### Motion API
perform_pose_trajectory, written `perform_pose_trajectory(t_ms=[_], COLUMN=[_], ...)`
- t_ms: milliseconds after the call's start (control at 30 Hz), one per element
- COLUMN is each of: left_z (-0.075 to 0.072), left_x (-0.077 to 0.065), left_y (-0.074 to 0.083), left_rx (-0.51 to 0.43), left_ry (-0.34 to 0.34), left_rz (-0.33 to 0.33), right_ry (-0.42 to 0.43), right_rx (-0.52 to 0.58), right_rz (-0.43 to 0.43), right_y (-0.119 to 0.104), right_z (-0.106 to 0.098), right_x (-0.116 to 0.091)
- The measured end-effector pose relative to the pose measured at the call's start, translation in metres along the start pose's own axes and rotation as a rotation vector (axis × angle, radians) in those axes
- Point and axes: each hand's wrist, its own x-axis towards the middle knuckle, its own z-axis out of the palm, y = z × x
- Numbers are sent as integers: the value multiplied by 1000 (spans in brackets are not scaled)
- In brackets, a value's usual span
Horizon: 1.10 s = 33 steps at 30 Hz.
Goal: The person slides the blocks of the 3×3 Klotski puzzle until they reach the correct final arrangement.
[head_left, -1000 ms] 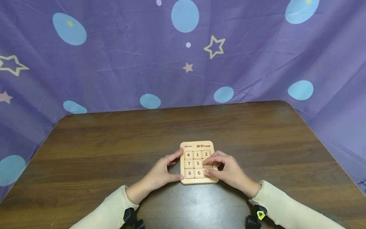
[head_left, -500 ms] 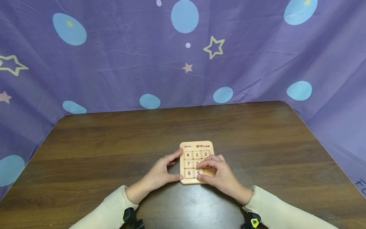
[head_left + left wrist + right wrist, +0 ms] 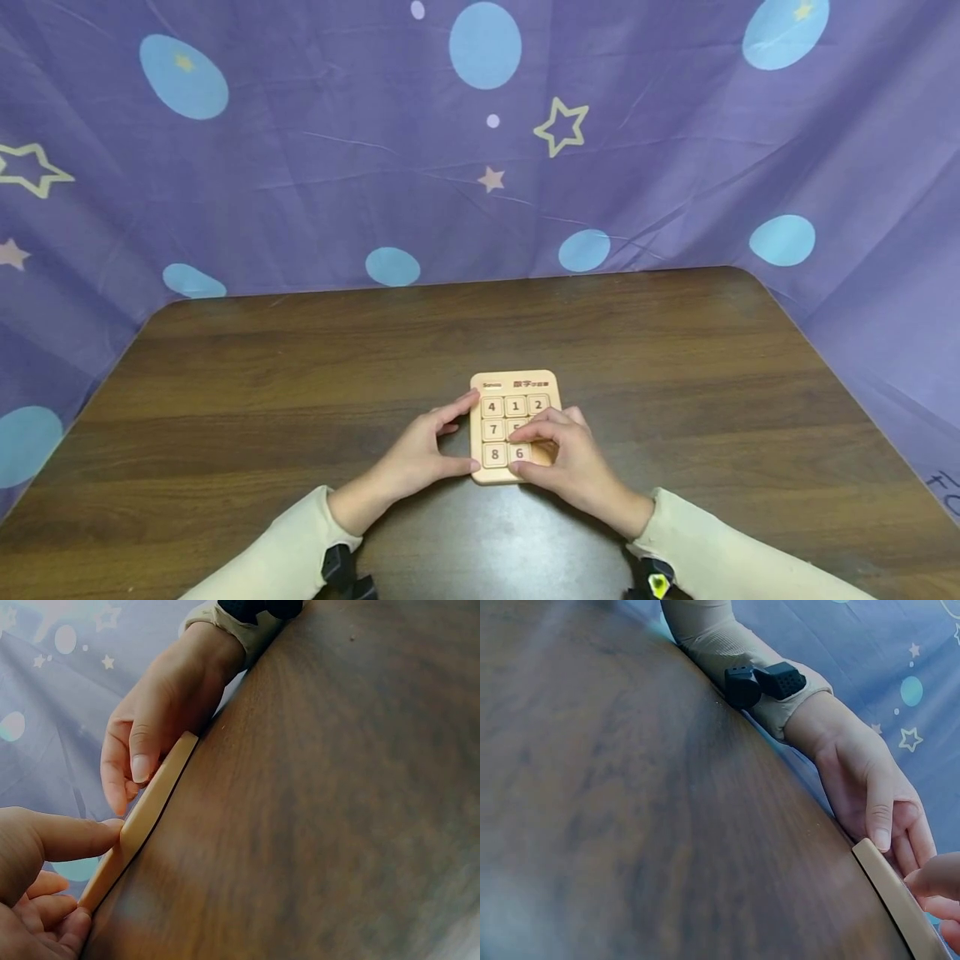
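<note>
A wooden sliding number puzzle (image 3: 517, 377) lies flat on the table in the head view. Its readable tiles are 4, 1, 2 on top, 7 at middle left, then 8 and 6 (image 3: 520, 454) in the lowest row. Bare board shows right of the 6. My left hand (image 3: 411, 454) steadies the puzzle's left edge with index finger and thumb. My right hand (image 3: 572, 467) reaches over the right side, its index fingertip above the 6 and its thumb tip below it. Its fingers partly hide the 5 and cover the middle-right place. Both wrist views show the puzzle edge-on, without its tiles.
The brown wooden table (image 3: 300, 358) extends around the puzzle on all sides. A purple cloth (image 3: 315, 150) with blue dots and stars hangs behind it. Black devices sit at both sleeve cuffs.
My right hand has moved left from the puzzle's right column to around the 6, uncovering the bare lower-right place. My left hand has stayed on the left edge.
</note>
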Motion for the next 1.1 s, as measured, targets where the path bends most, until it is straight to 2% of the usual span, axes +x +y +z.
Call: perform_pose_trajectory(t_ms=[200,600,900,1100], left_z=[-1,-1,-2,-2], left_x=[0,1,2,0], left_y=[0,0,3,1], left_rx=[-4,6,16,5], left_ry=[0,-2,-14,-11], left_rz=[0,2,-14,4], right_ry=[19,22,23,-12], right_rx=[-59,-123,-128,-95], right_rz=[-29,-16,-44,-28], right_y=[-1,-4,-3,-2], right_z=[2,4,3,-2], right_x=[1,3,4,3])
